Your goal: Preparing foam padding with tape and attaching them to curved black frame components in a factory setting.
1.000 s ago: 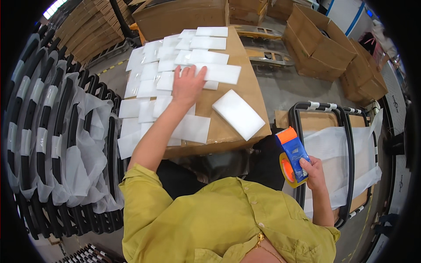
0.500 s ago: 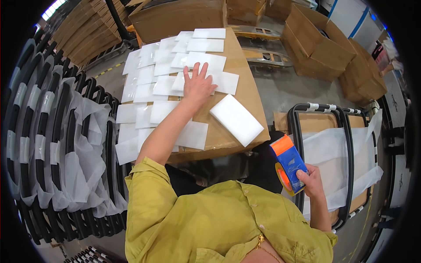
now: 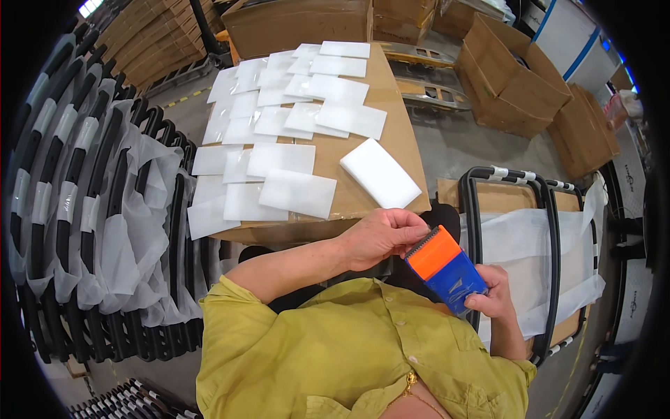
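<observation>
Tape dispenser (image 3: 447, 271) slants between a worker (image 3: 335, 335) and a cardboard box (image 3: 403, 133), its long axis running from the blue body, clamped in the right hand (image 3: 495, 293), up-left to the toothed orange end, where fingertips (image 3: 419, 231) of the left hand (image 3: 379, 236) pinch together, whether on tape cannot be told

Left fingers (image 3: 407, 219) at tape dispenser (image 3: 445, 269)

Right hand (image 3: 497, 293) partly hidden behind dispenser (image 3: 447, 269); what left hand (image 3: 384, 239) pinches, too small to tell; lower-left frames (image 3: 132, 401) cut off.
</observation>
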Demonstrator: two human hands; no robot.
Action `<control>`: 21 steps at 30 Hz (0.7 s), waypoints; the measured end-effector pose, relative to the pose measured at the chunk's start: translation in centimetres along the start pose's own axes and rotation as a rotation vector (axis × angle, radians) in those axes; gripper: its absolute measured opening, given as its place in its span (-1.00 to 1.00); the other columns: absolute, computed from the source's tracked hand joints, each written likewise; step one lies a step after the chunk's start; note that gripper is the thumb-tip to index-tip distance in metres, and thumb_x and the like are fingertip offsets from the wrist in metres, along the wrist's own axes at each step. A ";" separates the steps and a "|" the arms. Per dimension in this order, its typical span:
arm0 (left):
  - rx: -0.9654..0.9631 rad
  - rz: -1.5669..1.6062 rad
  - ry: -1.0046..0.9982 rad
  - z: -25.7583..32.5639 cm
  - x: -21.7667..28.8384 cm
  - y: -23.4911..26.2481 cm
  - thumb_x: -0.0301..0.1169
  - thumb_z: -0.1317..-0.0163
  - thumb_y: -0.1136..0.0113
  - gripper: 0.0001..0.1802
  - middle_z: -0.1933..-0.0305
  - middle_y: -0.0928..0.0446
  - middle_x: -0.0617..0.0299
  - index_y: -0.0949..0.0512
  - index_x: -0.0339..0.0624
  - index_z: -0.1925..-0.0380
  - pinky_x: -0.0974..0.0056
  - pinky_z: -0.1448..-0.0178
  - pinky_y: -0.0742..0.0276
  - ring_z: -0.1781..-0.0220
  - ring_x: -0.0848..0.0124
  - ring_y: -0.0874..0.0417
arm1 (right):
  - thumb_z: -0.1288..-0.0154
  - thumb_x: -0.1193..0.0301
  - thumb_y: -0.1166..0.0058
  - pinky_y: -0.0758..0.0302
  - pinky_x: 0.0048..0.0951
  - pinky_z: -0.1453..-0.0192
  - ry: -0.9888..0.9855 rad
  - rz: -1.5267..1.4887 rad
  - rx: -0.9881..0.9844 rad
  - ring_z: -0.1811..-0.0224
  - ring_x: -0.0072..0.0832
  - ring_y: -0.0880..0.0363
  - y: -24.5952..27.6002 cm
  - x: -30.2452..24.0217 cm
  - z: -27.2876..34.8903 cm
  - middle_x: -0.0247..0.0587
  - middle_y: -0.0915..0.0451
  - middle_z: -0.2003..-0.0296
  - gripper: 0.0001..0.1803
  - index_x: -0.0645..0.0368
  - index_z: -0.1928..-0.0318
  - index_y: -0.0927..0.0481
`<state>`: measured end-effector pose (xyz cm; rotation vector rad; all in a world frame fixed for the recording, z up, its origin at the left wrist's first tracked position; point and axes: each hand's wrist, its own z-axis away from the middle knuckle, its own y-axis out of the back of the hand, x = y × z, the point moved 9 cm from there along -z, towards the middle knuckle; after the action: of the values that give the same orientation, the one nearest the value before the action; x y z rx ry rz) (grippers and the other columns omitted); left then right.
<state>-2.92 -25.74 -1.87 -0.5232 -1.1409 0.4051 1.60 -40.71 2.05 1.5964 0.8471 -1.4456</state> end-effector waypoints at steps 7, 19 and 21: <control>0.139 -0.113 -0.122 0.8 1.4 0.4 -0.30 -0.21 -0.04 -0.76 0.38 -0.50 0.31 -0.50 -0.29 0.33 0.51 0.30 -0.39 0.41 0.60 -0.46 | 0.09 0.30 -0.22 -0.31 -0.64 0.51 -0.022 0.044 -0.019 0.59 -0.68 -0.40 -0.2 -0.4 0.0 -0.30 -0.52 0.59 -0.65 0.34 0.37 -0.52; 0.707 -1.119 -0.699 0.3 9.7 7.5 -0.36 -0.04 -0.19 -0.81 0.29 -0.49 0.20 -0.57 -0.23 0.36 0.39 0.32 -0.39 0.36 0.45 -0.49 | 0.00 0.24 -0.18 -0.35 -0.66 0.38 -0.323 -0.056 0.094 0.48 -0.72 -0.37 2.2 2.3 1.2 -0.39 -0.50 0.51 -0.63 0.33 0.32 -0.54; 0.813 -1.467 -0.892 0.3 9.7 7.0 -0.36 -0.04 -0.19 -0.79 0.14 -0.47 0.13 -0.57 -0.19 0.31 0.37 0.25 -0.40 0.25 0.37 -0.50 | 0.00 0.21 -0.18 -0.35 -0.64 0.36 -0.341 -0.018 0.083 0.46 -0.73 -0.37 2.3 2.8 -0.9 -0.39 -0.49 0.52 -0.62 0.34 0.36 -0.54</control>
<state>0.09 -14.61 1.38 1.3253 -1.7161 -0.2692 4.41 -41.09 -0.41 1.3485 0.6103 -1.7228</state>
